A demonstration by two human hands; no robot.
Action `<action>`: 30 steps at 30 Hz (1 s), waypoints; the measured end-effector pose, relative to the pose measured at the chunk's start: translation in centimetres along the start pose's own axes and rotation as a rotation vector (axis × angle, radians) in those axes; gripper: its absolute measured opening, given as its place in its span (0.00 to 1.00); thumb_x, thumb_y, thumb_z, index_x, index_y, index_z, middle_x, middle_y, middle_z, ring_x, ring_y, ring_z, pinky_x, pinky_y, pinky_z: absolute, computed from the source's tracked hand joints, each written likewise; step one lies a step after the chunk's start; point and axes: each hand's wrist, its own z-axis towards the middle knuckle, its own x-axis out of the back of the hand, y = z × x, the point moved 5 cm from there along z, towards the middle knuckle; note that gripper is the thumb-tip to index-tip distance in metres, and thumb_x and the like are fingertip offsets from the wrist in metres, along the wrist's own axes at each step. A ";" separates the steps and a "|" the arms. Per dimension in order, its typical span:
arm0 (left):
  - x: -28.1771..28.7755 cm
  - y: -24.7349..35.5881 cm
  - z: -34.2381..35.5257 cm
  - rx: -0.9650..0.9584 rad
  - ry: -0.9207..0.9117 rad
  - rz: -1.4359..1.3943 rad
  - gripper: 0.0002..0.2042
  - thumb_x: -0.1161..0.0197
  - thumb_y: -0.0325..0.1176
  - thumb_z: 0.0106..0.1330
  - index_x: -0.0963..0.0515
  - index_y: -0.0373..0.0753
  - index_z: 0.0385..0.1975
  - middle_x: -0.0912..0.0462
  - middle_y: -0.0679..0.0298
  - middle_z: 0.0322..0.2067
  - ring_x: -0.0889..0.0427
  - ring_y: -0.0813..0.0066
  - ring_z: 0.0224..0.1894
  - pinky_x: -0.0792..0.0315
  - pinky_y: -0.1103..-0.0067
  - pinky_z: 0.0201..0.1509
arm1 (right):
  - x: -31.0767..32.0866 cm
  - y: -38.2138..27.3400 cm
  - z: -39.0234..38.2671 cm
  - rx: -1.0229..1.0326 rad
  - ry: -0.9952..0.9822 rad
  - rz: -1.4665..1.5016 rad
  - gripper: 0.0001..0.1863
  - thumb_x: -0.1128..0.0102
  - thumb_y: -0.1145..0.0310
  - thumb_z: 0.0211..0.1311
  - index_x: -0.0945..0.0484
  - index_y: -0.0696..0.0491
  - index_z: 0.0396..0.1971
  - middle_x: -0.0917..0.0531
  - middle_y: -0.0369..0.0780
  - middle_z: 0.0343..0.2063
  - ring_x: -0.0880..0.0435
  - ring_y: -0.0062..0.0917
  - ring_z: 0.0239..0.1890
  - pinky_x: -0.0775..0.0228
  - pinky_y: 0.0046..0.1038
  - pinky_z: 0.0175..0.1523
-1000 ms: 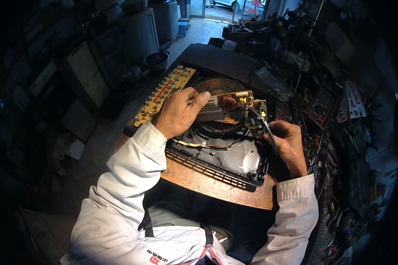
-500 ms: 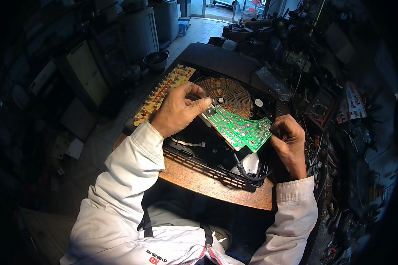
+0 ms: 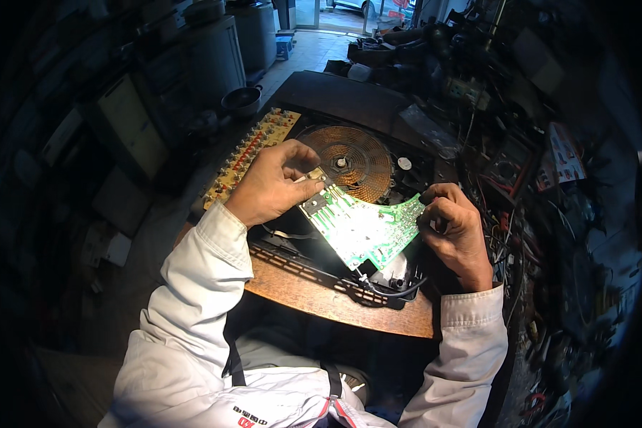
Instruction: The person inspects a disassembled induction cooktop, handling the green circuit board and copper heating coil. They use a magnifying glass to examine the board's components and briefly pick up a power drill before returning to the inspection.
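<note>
A green circuit board [image 3: 367, 225] with a curved far edge is held up, its soldered face catching a bright glare. My left hand [image 3: 274, 182] pinches its left corner between thumb and fingers, beside a dark component. At the right corner, my right hand [image 3: 455, 227] is closed on the same board with fingers curled. Beneath and behind it lies the open black housing [image 3: 285, 258] of an induction cooker. Inside, the copper-coloured coil [image 3: 351, 160] shows just past the board. A yellowish board with a row of small parts [image 3: 253, 151] lies along the housing's left side.
The housing rests on a wooden table [image 3: 335, 303]. A black cable [image 3: 399, 291] runs over its near right corner. To the right stand a multimeter [image 3: 508, 170] and heaped wires. A dark pan [image 3: 241, 101] sits beyond the table's left side.
Both hands have tilted the green board, so its face now reflects strong light, and its near edge sits lower over the housing. The whole view has shifted slightly.
</note>
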 end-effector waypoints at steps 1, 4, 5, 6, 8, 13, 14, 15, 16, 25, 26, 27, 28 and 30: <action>0.0 -0.1 0.0 -0.040 0.007 0.050 0.18 0.26 0.27 0.61 0.24 0.30 0.47 0.20 0.60 0.42 0.20 0.82 0.36 0.21 0.84 0.42 | -0.1 0.3 -0.1 -0.044 -0.043 0.042 0.12 0.33 0.85 0.39 0.23 0.60 0.26 0.21 0.42 0.45 0.21 0.22 0.38 0.29 0.21 0.41; -0.4 0.3 0.0 0.007 -0.026 0.032 0.17 0.27 0.25 0.61 0.24 0.31 0.47 0.20 0.60 0.42 0.18 0.81 0.39 0.20 0.83 0.44 | 0.3 1.0 -0.3 -0.079 -0.112 0.010 0.12 0.30 0.82 0.42 0.19 0.60 0.30 0.20 0.43 0.48 0.21 0.20 0.35 0.28 0.21 0.37; -0.5 0.3 0.0 -0.027 -0.013 -0.015 0.16 0.27 0.25 0.61 0.24 0.31 0.46 0.20 0.60 0.42 0.18 0.79 0.40 0.19 0.82 0.46 | 0.4 1.0 -0.4 -0.109 -0.124 0.066 0.14 0.29 0.81 0.41 0.19 0.59 0.32 0.20 0.43 0.48 0.21 0.20 0.35 0.28 0.21 0.38; -0.5 0.1 0.0 -0.061 0.002 -0.061 0.15 0.28 0.24 0.62 0.24 0.31 0.45 0.19 0.60 0.42 0.17 0.77 0.41 0.19 0.80 0.47 | 0.6 1.0 -0.4 -0.138 -0.137 0.122 0.16 0.27 0.80 0.41 0.18 0.59 0.34 0.20 0.42 0.49 0.21 0.20 0.35 0.28 0.21 0.38; -0.6 0.1 0.0 -0.116 0.013 -0.095 0.14 0.29 0.23 0.62 0.24 0.31 0.45 0.19 0.59 0.42 0.16 0.75 0.43 0.18 0.80 0.50 | 1.0 1.3 -0.3 -0.190 -0.135 0.206 0.20 0.24 0.76 0.41 0.17 0.58 0.38 0.20 0.41 0.49 0.21 0.20 0.36 0.28 0.22 0.39; -0.8 -0.4 0.4 -0.189 0.007 -0.062 0.16 0.30 0.20 0.61 0.25 0.31 0.47 0.21 0.60 0.45 0.17 0.78 0.45 0.18 0.82 0.50 | 1.3 2.8 -0.8 -0.367 -0.039 0.264 0.25 0.23 0.63 0.53 0.19 0.64 0.45 0.16 0.41 0.34 0.19 0.20 0.35 0.25 0.23 0.40; -0.8 -0.5 0.4 -0.196 0.010 -0.061 0.16 0.30 0.20 0.61 0.25 0.31 0.47 0.21 0.61 0.45 0.17 0.78 0.46 0.18 0.83 0.50 | 1.3 3.0 -0.7 -0.420 -0.020 0.265 0.25 0.25 0.62 0.56 0.20 0.66 0.45 0.16 0.40 0.31 0.19 0.20 0.34 0.25 0.23 0.39; -0.7 -0.5 0.4 -0.154 0.026 -0.005 0.16 0.30 0.20 0.61 0.25 0.31 0.47 0.21 0.61 0.45 0.18 0.78 0.46 0.19 0.83 0.52 | 1.3 2.2 -0.6 -0.470 -0.070 0.299 0.23 0.30 0.60 0.62 0.19 0.66 0.44 0.17 0.40 0.26 0.20 0.19 0.30 0.27 0.22 0.37; -0.7 -0.5 0.3 -0.153 0.029 -0.005 0.16 0.30 0.20 0.61 0.25 0.31 0.47 0.21 0.61 0.45 0.18 0.78 0.46 0.19 0.82 0.52 | 1.4 2.4 -0.5 -0.484 -0.085 0.274 0.22 0.30 0.60 0.62 0.18 0.66 0.43 0.16 0.39 0.26 0.20 0.19 0.29 0.27 0.22 0.36; -0.8 -0.5 0.3 -0.169 0.010 0.012 0.17 0.30 0.21 0.62 0.25 0.31 0.48 0.21 0.62 0.45 0.19 0.78 0.48 0.21 0.81 0.55 | 1.3 2.3 -0.6 -0.456 -0.108 0.344 0.14 0.31 0.68 0.61 0.16 0.65 0.39 0.15 0.39 0.28 0.20 0.17 0.30 0.29 0.20 0.36; -0.8 -0.4 0.3 -0.164 0.008 0.006 0.17 0.30 0.22 0.62 0.25 0.31 0.49 0.21 0.61 0.45 0.20 0.78 0.48 0.22 0.81 0.55 | 1.3 2.2 -0.6 -0.460 -0.105 0.360 0.14 0.31 0.68 0.61 0.17 0.65 0.39 0.15 0.39 0.28 0.20 0.17 0.30 0.29 0.20 0.36; -0.8 -0.4 0.2 -0.158 0.006 0.001 0.17 0.29 0.22 0.62 0.25 0.31 0.49 0.21 0.61 0.46 0.20 0.77 0.48 0.22 0.81 0.56 | 1.3 2.0 -0.6 -0.464 -0.102 0.377 0.14 0.31 0.68 0.61 0.17 0.65 0.39 0.15 0.39 0.28 0.20 0.17 0.30 0.29 0.20 0.36; -0.8 -0.3 0.2 -0.152 0.005 -0.003 0.17 0.29 0.22 0.62 0.25 0.31 0.49 0.21 0.61 0.46 0.20 0.77 0.48 0.22 0.80 0.56 | 1.3 2.0 -0.7 -0.468 -0.100 0.393 0.14 0.31 0.69 0.61 0.17 0.65 0.38 0.15 0.39 0.28 0.20 0.17 0.30 0.29 0.20 0.36; -0.8 -0.3 0.2 -0.158 0.007 -0.023 0.17 0.29 0.22 0.62 0.25 0.31 0.49 0.21 0.62 0.46 0.20 0.77 0.48 0.23 0.80 0.56 | 1.3 2.1 -0.7 -0.468 -0.098 0.406 0.13 0.31 0.69 0.61 0.17 0.65 0.38 0.15 0.39 0.28 0.19 0.17 0.30 0.29 0.20 0.36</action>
